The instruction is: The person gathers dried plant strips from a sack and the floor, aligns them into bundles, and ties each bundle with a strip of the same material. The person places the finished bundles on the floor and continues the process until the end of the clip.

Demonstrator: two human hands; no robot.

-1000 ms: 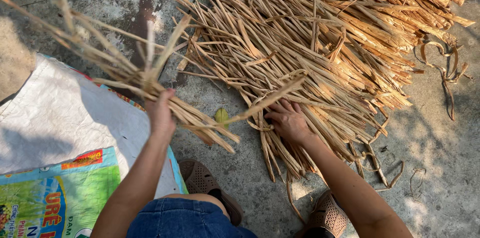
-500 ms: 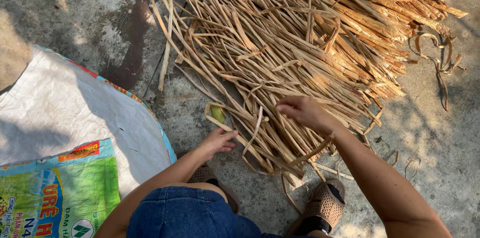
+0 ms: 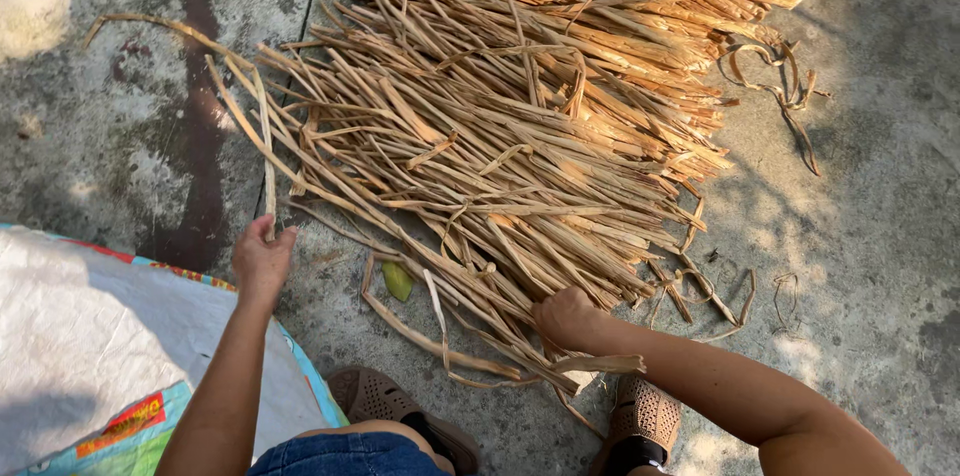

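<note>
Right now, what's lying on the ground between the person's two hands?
In the head view, between the left hand and right hand lie a small green leaf and loose ends of the dried strips on bare concrete.

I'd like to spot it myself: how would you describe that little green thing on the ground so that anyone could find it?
Start at the big pile of dried tan plant strips spread over the concrete ground. Follow its near edge down to the gap between the left hand and the right hand. There lies a small green leaf, the only green, short, oval piece among long straw-coloured strips.
</note>
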